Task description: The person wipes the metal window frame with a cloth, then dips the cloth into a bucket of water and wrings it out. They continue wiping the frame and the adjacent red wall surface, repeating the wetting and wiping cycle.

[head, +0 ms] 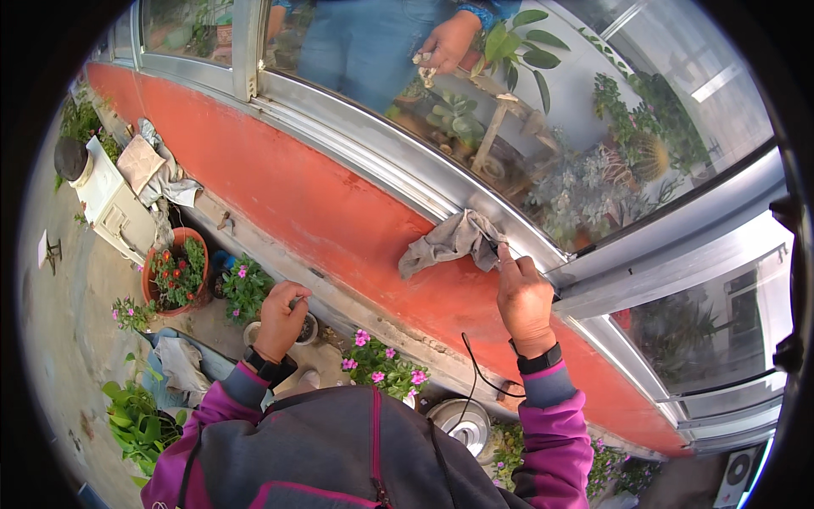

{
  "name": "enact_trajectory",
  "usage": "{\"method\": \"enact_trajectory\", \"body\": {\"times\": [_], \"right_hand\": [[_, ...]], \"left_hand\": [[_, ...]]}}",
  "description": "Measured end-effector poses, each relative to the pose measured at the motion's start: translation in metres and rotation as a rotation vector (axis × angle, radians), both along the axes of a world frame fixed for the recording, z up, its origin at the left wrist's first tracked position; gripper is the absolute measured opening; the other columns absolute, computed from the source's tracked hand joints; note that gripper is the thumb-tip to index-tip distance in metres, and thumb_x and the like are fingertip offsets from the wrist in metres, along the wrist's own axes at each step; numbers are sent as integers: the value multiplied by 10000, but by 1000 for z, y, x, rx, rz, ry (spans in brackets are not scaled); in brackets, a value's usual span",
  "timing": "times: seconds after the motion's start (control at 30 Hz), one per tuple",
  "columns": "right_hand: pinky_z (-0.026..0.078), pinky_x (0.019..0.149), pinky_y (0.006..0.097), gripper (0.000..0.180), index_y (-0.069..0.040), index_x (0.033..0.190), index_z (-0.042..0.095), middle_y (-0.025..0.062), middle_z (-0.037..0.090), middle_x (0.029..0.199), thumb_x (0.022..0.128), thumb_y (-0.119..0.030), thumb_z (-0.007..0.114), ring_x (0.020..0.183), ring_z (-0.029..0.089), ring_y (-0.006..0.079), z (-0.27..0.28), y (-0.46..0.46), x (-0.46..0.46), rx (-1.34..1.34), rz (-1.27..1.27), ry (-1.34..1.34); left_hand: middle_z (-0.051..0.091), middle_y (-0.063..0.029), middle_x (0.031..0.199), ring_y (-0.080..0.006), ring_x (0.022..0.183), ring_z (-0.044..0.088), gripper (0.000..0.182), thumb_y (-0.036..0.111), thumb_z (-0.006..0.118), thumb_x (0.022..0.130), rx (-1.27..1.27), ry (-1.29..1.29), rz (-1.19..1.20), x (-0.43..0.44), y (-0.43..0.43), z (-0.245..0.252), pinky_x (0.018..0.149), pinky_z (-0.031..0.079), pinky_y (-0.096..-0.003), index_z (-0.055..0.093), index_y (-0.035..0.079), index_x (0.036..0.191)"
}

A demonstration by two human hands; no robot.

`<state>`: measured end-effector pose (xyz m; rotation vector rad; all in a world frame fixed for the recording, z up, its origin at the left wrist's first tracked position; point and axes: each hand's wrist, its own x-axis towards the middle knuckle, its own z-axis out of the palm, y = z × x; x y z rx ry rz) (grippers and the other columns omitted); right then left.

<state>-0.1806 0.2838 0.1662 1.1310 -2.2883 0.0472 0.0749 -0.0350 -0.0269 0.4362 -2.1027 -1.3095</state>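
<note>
A damp-looking grey cloth rag (448, 245) lies bunched over the aluminium window sill track (381, 168) and hangs down the red-painted wall (305, 175). My right hand (524, 302) grips the rag's near end, the index finger pressed toward the track by the lower corner of the sliding window frame (540, 245). Something small and dark shows at that fingertip, too hidden to name. My left hand (283, 321) hangs in the air away from the wall, fingers curled, with nothing visible in it. Beneath it stands a small plant pot (308, 329), partly covered by the hand.
Behind the glass, a person's hand (448, 44) holds pale scraps near potted succulents (458, 114). Pink-flowered plants (385, 369), a metal basin (467, 423) and a terracotta pot (149, 286) line the wall's foot. Further left stands a white cabinet (121, 207) beside draped cloths (162, 168).
</note>
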Motion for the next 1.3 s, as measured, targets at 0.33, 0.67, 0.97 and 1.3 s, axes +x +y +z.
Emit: {"method": "enact_trajectory", "body": {"times": [0.33,0.67,0.97,1.3], "right_hand": [[574,564,393,498,-65,1342,753,73,639,885,852,19,731,652,676,272,-7,-15,-1,-146,168,64],[595,682,501,341,-79,1291,734,185,721,969,955,-61,680,768,716,429,7,-136,-18,-40,268,-95],[604,713,476,357,-60,1260,761,193,752,987,908,-16,719,812,741,410,35,-79,-12,-15,139,-230],[600,872,474,323,-50,1278,747,231,777,1075,957,-48,719,986,761,425,27,-237,-35,-54,284,-379]], "left_hand": [[705,-168,986,-372,958,677,138,-19,677,894,-54,-52,51,23,-7,-6,852,543,-426,728,9,1020],[707,-165,1004,-379,991,679,161,-14,682,898,-4,-38,-33,13,-7,-2,866,550,-430,740,10,1046],[704,-153,956,-349,910,689,130,-22,667,893,75,-118,265,78,-42,-30,820,543,-404,731,4,1003],[702,-153,934,-344,916,690,138,15,672,925,110,-70,79,67,-47,-19,798,552,-418,759,-1,1032]]}}
